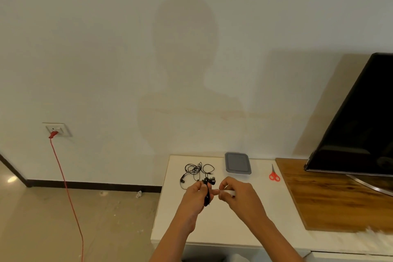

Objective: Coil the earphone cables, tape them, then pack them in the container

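Over the table [223,223], the left hand [191,198] grips 1 coil [207,197]; the right hand [242,195] pinches tape [230,193] just beside it (taping step, I judge). Next: wrap it round. 1 loose earphone [196,169] lies near the container [237,163].

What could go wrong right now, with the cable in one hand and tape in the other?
The coiled earphone cable is held only by the left hand; if that grip slackens, the coil could spring open. The white tape strip pinched by the right hand might fold and stick to itself. The grey container looks lidded, so packing will need a free hand.
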Tool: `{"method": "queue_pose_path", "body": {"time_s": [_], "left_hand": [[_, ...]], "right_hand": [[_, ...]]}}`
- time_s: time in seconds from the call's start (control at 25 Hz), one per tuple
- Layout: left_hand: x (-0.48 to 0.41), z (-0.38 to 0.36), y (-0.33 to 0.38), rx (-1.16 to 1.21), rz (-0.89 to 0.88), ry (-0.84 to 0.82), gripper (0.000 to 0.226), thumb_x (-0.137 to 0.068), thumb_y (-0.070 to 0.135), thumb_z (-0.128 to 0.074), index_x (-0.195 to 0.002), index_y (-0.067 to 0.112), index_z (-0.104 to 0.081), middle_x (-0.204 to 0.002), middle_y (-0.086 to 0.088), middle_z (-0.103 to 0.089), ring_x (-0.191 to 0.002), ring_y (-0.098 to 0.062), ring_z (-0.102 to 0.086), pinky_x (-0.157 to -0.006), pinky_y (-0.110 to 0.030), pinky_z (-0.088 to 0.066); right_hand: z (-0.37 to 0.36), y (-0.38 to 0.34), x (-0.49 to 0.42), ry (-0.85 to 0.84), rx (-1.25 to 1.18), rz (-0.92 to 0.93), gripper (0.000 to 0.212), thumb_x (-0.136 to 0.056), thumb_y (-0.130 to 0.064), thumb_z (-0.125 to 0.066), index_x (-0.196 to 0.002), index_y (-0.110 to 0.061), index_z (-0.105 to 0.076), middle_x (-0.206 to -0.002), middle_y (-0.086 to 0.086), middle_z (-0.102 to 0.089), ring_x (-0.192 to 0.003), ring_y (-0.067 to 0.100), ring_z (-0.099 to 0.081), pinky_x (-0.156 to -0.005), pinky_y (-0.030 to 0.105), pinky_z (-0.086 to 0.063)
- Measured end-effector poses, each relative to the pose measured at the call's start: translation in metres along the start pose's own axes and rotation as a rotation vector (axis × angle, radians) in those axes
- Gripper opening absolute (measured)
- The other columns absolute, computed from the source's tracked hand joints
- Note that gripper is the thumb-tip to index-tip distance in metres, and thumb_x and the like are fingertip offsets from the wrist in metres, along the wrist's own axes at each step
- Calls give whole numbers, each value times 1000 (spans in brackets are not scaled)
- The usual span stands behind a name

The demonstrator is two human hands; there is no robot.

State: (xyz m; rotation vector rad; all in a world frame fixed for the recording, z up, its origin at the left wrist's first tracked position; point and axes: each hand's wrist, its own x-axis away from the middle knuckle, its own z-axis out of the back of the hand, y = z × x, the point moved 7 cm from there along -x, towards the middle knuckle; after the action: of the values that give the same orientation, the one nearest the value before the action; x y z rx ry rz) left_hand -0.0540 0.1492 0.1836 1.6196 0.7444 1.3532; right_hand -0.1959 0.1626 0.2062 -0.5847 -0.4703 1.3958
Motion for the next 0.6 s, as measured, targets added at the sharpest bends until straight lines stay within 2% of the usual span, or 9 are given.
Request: {"method": "queue_pose_path", "body": {"time_s": [0.08,0.2,0.32,0.48,0.6], "left_hand": [[-12,-2,-5,29,17,-6,27,-103,24,-37,-108,14,-61,-88,3,-77,-78,-8,-59,-64,-22,-36],[-35,3,-11,87,42,26,25,-103,22,-37,-103,14,-60,-91,1,-77,-70,-7,-57,-66,-22,-39],[-57,4,-19,98,57,18,26,-103,20,-36,-99,13,-61,-94,-3,-76,-71,-7,-57,-59,-18,-38],[-92,-3,-34,100,58,-6,28,-104,21,-35,-95,15,-60,-97,-3,-76,-78,-9,-59,-63,-22,-34],[-119,-13,-46,102,52,-40,29,-103,21,-35,-89,14,-59,-98,-3,-76,-88,-7,-64,-71,-26,-35]], "right_hand": [[-7,12,-7,27,21,-26,8,-89,-28,-61,-88,-33,-55,-86,-9,-64,-71,9,-59,-64,7,-42],[-22,40,-18,-29,-87,-76,6,-88,-23,-63,-89,-28,-60,-84,-6,-65,-72,11,-62,-62,6,-45],[-36,70,-30,-29,-121,-92,5,-89,-19,-62,-90,-24,-62,-85,-8,-65,-77,10,-64,-64,8,-48],[-71,133,-51,15,46,-155,8,-89,-18,-62,-93,-24,-58,-83,-8,-64,-74,13,-63,-73,15,-52],[-104,180,-62,60,205,-171,15,-84,-11,-66,-94,-22,-61,-76,-8,-64,-67,12,-59,-62,18,-49]]}}
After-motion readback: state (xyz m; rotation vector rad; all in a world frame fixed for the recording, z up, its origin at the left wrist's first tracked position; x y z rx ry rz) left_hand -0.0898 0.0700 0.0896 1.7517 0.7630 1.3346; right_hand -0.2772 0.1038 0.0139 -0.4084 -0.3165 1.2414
